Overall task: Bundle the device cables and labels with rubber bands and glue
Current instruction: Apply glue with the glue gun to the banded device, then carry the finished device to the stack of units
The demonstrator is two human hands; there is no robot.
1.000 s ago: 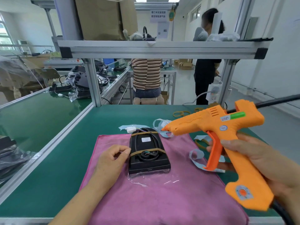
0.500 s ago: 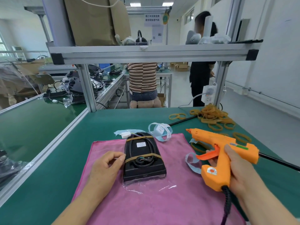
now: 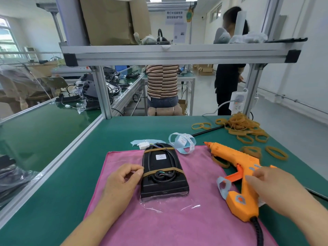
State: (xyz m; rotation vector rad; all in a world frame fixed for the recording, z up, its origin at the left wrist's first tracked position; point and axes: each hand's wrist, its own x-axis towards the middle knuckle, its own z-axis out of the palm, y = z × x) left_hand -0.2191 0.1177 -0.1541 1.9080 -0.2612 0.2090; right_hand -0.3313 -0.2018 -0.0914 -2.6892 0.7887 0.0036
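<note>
Green bench mat (image 3: 71, 174) carries a pink cloth (image 3: 195, 219); the black device (image 3: 163, 185) lies on it, cable banded. The left hand (image 3: 122, 183) pinches its left edge. The right hand (image 3: 276, 187) rests loose, straight fingers on the glue gun (image 3: 236, 158) lying right. Best to hold the device steady and keep the nozzle off the cloth.

pink cloth (image 3: 177, 219) on green bench (image 3: 124, 132) | cardboard box (image 3: 113, 20) on shelf (image 3: 177, 54) | striped-shirt person (image 3: 162, 80) seated

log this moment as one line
left hand pinches device left edge | right hand touches glue gun | glue gun lies flat, partly on pink cloth | two rubber bands round device
</note>
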